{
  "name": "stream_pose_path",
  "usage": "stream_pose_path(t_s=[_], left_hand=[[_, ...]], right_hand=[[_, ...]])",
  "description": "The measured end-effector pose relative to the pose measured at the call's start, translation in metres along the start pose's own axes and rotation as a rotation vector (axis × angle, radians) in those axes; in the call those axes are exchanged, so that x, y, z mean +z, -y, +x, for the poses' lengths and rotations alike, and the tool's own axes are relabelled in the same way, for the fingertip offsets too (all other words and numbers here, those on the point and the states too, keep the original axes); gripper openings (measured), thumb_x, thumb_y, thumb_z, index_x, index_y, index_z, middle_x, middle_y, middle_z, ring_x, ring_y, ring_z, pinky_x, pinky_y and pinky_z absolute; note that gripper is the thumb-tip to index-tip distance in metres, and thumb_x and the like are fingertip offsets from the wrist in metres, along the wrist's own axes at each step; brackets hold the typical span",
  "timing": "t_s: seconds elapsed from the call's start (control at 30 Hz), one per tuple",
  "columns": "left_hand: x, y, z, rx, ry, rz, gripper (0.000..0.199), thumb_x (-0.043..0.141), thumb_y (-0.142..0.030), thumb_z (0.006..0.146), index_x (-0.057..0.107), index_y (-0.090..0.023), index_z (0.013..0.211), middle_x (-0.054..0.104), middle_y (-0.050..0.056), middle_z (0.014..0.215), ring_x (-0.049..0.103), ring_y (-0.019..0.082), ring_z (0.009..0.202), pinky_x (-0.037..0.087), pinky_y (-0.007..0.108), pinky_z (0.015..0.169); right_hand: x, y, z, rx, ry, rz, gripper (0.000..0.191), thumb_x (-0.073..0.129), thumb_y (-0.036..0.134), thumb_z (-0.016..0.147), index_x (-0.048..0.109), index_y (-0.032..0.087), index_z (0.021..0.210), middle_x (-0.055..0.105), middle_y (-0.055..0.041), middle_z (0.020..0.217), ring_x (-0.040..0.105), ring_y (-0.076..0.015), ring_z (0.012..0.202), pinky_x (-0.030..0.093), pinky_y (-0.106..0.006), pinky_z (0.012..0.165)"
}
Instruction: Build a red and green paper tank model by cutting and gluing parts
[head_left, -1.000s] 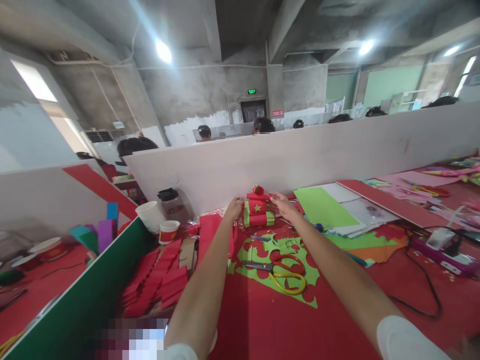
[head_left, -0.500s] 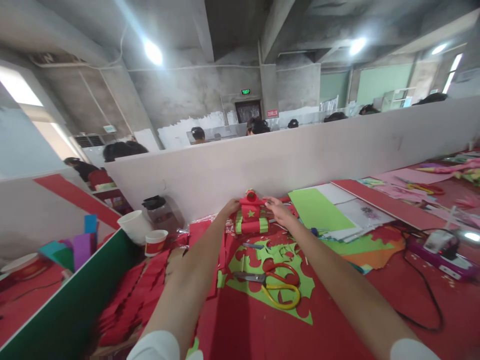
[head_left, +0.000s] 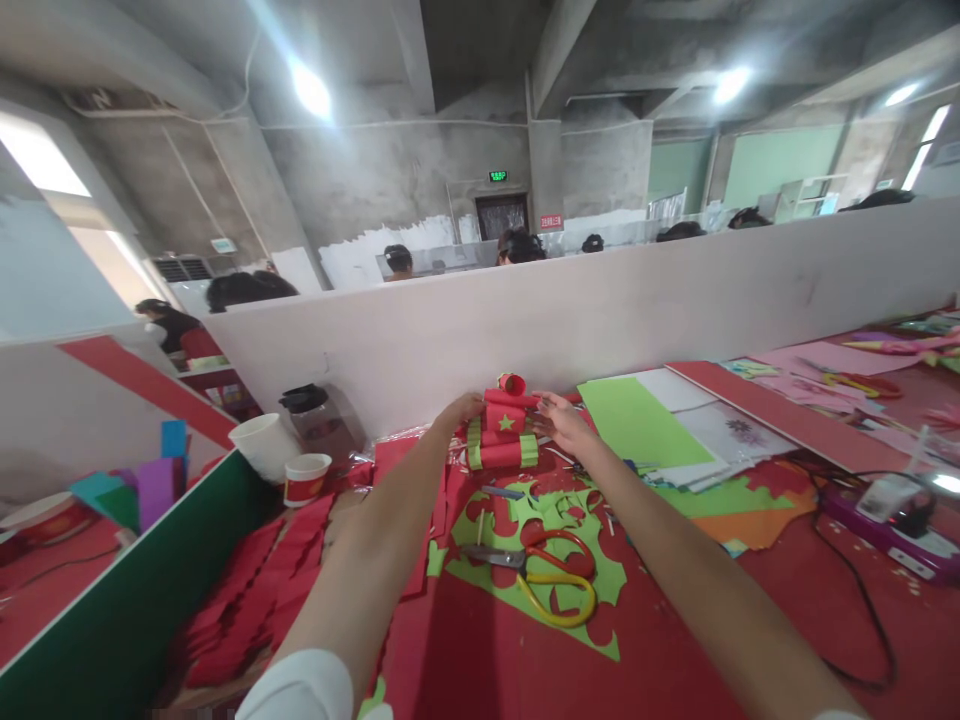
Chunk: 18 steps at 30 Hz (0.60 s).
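A red paper model (head_left: 506, 420) made of stacked rolls stands against the white partition. It bears a yellow-green star, has yellow-green strips round its lower rolls, and a short open tube sits on top. My left hand (head_left: 463, 410) grips its left side near the upper roll, the fingertips partly hidden. On the other side, my right hand (head_left: 564, 425) is beside the right end of that roll, with its fingers apart. Closer to me, scissors (head_left: 536, 570) with red and yellow handles lie on a cut-out yellow-green sheet (head_left: 480, 580).
To the left are a paper cup (head_left: 306, 480), a lidded jug (head_left: 319, 420), stacked red paper pieces (head_left: 255, 580) and a green divider (head_left: 142, 610). Green sheets (head_left: 645, 430) and a purple power strip (head_left: 885, 525) lie right. The white partition (head_left: 637, 310) runs behind.
The view has shifted slightly. My right fingers have loosened and spread beside the roll's end, while my left hand stays at the model. The top tube has turned a little to the right.
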<state>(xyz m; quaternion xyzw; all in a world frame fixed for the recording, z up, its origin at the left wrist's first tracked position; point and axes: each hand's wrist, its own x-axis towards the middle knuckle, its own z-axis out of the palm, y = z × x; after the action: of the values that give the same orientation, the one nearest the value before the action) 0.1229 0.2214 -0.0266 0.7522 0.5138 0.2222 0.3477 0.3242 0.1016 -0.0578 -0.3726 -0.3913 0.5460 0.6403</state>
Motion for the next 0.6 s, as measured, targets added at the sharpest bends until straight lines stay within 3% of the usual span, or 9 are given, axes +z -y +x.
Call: stream_pose_path(t_s=[0.27,0.47,0.6], left_hand=[[-0.001,-0.002,-0.006,0.005,-0.03,-0.169,0.02,0.071,-0.034,0.062,0.067,-0.015,0.064,0.067,0.004,0.062,0.061,0.02,0.064,0.047,0.028,0.058],[-0.003,0.002,-0.025,0.018,-0.061,-0.309,0.022,0.065,-0.033,0.064,0.068,-0.015,0.074,0.069,0.005,0.069,0.062,0.018,0.063,0.048,0.028,0.059],[-0.005,0.005,-0.037,0.035,-0.158,-0.373,0.024,0.06,-0.032,0.068,0.068,-0.015,0.083,0.071,0.007,0.076,0.065,0.019,0.071,0.051,0.029,0.066]], right_hand=[[0.01,0.001,-0.003,0.012,0.028,0.007,0.025,0.057,0.013,0.085,0.062,0.024,0.107,0.07,-0.0035,0.099,0.07,-0.0171,0.082,0.061,-0.034,0.074],[0.017,-0.003,-0.002,0.03,0.02,0.001,0.028,0.057,0.01,0.084,0.061,0.022,0.109,0.069,-0.0038,0.098,0.069,-0.016,0.079,0.061,-0.035,0.076],[0.014,-0.001,-0.004,0.024,0.018,0.009,0.03,0.058,0.011,0.084,0.06,0.022,0.112,0.068,-0.0026,0.09,0.069,-0.0163,0.078,0.061,-0.037,0.076]])
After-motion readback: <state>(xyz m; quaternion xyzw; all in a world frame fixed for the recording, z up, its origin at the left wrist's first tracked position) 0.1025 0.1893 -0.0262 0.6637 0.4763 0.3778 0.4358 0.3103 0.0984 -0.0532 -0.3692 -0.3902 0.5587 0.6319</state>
